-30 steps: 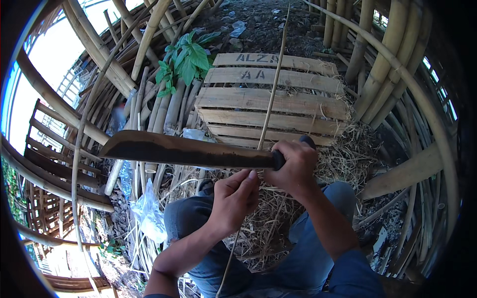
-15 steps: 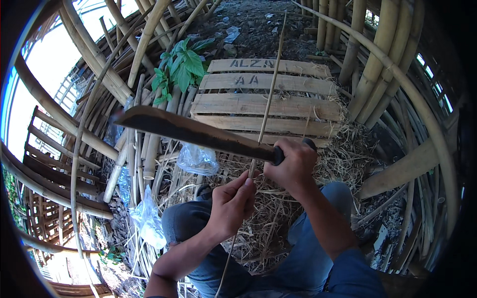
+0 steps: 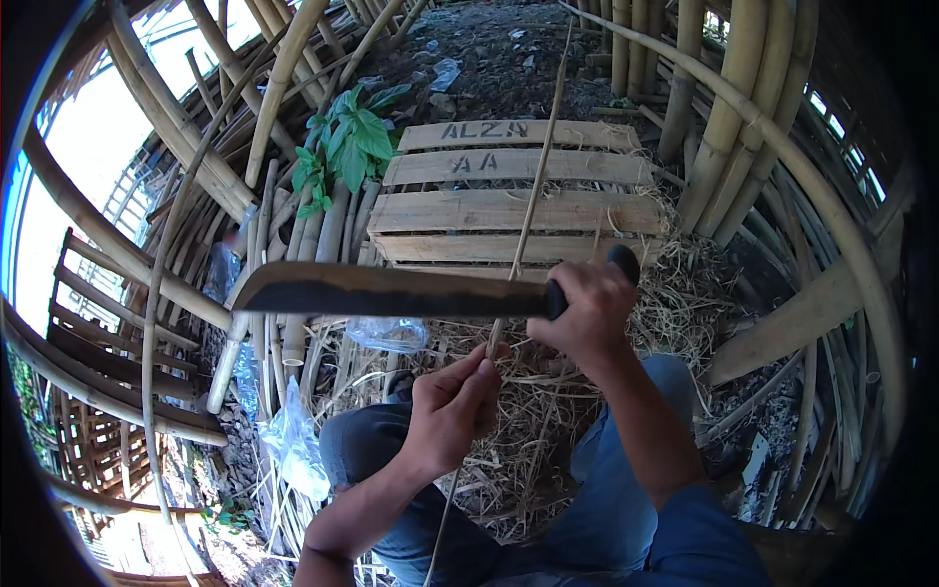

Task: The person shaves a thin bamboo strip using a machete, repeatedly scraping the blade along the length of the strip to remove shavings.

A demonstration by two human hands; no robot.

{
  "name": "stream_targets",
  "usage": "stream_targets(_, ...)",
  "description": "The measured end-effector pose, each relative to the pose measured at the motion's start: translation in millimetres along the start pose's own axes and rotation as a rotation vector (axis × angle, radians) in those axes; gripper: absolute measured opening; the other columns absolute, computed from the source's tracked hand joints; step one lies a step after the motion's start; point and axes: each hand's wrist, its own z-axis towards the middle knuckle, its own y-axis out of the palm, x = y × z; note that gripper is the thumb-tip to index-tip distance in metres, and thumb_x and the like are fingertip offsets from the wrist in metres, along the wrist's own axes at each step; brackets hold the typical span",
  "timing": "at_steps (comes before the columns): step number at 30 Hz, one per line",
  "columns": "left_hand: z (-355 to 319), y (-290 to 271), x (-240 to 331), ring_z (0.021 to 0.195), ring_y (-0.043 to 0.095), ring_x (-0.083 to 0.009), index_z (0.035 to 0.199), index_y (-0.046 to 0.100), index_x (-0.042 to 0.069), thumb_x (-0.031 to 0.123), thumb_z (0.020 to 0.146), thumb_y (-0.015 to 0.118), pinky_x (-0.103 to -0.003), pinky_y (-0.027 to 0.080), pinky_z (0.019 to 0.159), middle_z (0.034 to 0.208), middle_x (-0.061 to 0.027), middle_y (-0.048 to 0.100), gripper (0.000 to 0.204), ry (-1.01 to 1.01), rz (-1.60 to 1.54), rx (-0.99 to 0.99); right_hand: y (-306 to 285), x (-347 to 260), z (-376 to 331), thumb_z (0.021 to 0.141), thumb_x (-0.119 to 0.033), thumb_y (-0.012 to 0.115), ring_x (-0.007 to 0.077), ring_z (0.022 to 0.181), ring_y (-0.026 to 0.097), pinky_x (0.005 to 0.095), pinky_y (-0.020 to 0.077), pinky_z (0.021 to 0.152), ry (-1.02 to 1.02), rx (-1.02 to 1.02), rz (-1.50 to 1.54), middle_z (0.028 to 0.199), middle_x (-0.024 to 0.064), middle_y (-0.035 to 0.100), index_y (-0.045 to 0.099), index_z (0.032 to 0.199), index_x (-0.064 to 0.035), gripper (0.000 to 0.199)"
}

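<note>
My right hand is closed round the black handle of a machete. Its broad dark blade points left, nearly level, and crosses in front of a long thin bamboo strip. Below the blade, my left hand pinches that strip between thumb and fingers. The strip runs from beside my lap, up through the left hand, and away over a slatted wooden crate. Whether the blade's edge touches the strip I cannot tell. Both hands are over my bent knees.
Curly bamboo shavings cover the ground between my legs and beside the crate. Clear plastic bags lie at left. A leafy green plant grows beside the crate. Bamboo poles stand at right, and more poles and slatted frames rise at left.
The machete has turned from slanting up-left to nearly level, its tip dropping. My right hand has shifted slightly right and up. My left hand keeps its pinch on the strip.
</note>
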Motion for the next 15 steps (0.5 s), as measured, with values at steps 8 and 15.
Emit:
stream_targets(8, -9, 3, -5, 0.05, 0.031, -0.003, 0.123, 0.052, -0.001, 0.015, 0.101, 0.042, -0.019, 0.024, 0.043, 0.067, 0.0046, 0.038, 0.029, -0.023, 0.055, -0.029, 0, 49, -1, 0.062, -0.018, 0.071, 0.0275, 0.042, 0.055, 0.0411, 0.0437, 0.044, 0.378, 0.072, -0.233, 0.046, 0.0055, 0.051, 0.054, 0.058, -0.0122, 0.019)
stream_targets(15, 1, -2, -4, 0.05, 0.029, -0.0035, 0.121, 0.053, 0.0, 0.016, 0.1, 0.043, -0.02, 0.024, 0.043, 0.068, 0.0046, 0.037, 0.027, -0.032, -0.085, -0.008, 2, -16, -12, 0.054, -0.019, 0.072, 0.0243, 0.05, 0.058, 0.036, 0.0448, 0.05, 0.031, -0.07, -0.005, 0.057, 0.0071, 0.057, 0.057, 0.063, -0.0096, 0.02)
